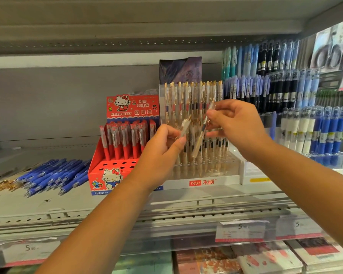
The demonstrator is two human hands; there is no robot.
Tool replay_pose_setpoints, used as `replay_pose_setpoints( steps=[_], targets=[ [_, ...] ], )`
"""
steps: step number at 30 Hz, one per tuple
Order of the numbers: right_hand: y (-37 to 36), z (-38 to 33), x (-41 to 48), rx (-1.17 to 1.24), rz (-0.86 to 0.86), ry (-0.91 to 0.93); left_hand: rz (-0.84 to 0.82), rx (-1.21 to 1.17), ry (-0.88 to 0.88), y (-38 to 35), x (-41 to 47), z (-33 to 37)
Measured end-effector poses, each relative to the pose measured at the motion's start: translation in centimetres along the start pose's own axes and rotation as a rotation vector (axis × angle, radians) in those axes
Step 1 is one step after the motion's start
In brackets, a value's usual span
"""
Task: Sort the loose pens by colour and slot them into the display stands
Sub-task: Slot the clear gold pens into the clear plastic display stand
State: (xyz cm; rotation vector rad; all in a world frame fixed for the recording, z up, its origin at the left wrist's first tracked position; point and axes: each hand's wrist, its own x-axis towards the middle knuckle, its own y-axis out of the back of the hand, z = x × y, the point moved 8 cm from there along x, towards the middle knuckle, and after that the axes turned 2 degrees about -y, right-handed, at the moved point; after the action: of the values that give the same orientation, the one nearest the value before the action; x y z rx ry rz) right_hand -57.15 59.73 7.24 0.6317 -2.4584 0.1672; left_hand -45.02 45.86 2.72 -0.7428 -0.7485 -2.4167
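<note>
Before the clear stand [202,176], the right hand [234,123] pinches a gold-clipped pen [200,136] in a tight grip, tilted tip-down. The left hand [162,149] curls round a second pen [185,125], possibly more; its fingers hide the barrel. Loose blue pens [53,175] lie on the shelf [38,204], beside the red stand [115,165].

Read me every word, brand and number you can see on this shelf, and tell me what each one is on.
"HELLO KITTY": red stand, header.
"Joytop": red stand, front base.
"hesu 禾硕": clear stand, front strip.
"5.00": middle price tag.
"5.90": left price tag, faint.
Labels on pens, tags' small print: too small to read.
</note>
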Motion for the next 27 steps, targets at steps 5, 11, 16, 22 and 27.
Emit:
replay_pose_setpoints(
  steps=[5, 11, 16, 22, 27],
  targets=[
    [1.6, -0.3, 0.8, -0.061, 0.071, 0.054, 0.049, 0.095, -0.067, 0.4, 0.1, 0.6],
    [2.4, 0.1, 1.1, -0.208, 0.097, 0.105, 0.105, 0.036, -0.067, 0.9, 0.0, 0.7],
    [1.8, 1.0, 1.0, -0.334, 0.037, 0.108, 0.113, 0.065, -0.059, 0.8, 0.1, 0.7],
    [0.3, 2.4, 0.7, -0.536, -0.063, 0.106, 0.115, 0.079, -0.061, 0.9, 0.0, 0.8],
    [0.1, 3.1, 0.3, -0.538, -0.09, 0.075, 0.15, 0.082, -0.051, 1.3, 0.0, 0.3]
  ],
)
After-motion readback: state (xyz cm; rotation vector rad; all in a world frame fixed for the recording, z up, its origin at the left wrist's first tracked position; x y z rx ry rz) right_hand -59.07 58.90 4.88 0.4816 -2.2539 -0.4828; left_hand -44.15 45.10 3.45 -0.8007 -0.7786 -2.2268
